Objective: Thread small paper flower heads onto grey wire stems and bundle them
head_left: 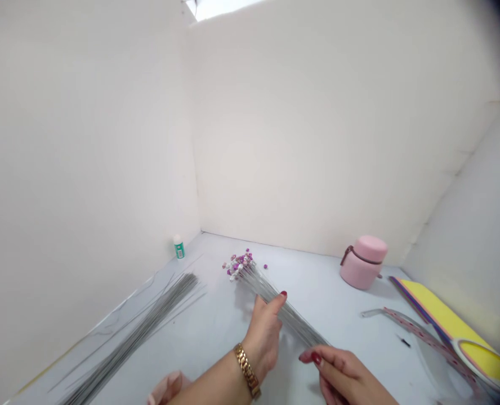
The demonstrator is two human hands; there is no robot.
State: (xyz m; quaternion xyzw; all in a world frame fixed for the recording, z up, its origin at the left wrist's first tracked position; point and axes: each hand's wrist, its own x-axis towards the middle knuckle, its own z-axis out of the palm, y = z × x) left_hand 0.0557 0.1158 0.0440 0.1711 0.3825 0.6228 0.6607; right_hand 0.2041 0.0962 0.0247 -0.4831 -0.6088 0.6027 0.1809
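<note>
Nearest the camera, the left forearm (216, 377) is seen entering from the bottom edge, with a gold link band (247, 371) worn at the wrist. A bundle of flower-tipped wire stems (300, 325) is held closed in the left hand (264, 332), gripped around its middle, the red-nailed thumb laid over the top. The bundle is tilted across the view: its purple, white and pink heads (239, 265) are directed away, beyond the left hand, and its bare ends are brought down to the right hand (345, 368). There, thumb and index finger are drawn narrow, just beside the stem ends; whether a wire is pinched between them cannot be told.

To the left of both hands, well apart, a second bundle of bare grey wires (142, 332) is laid on the table (208, 349). Behind it a green-and-white bottle (179, 248) is stood near the wall. At right, a pink lidded jar (363, 263) with a dark strap is noted, and nearer, a stack of coloured sheets (446, 309), yellow uppermost, overlapped by a pale ring (459, 344).
</note>
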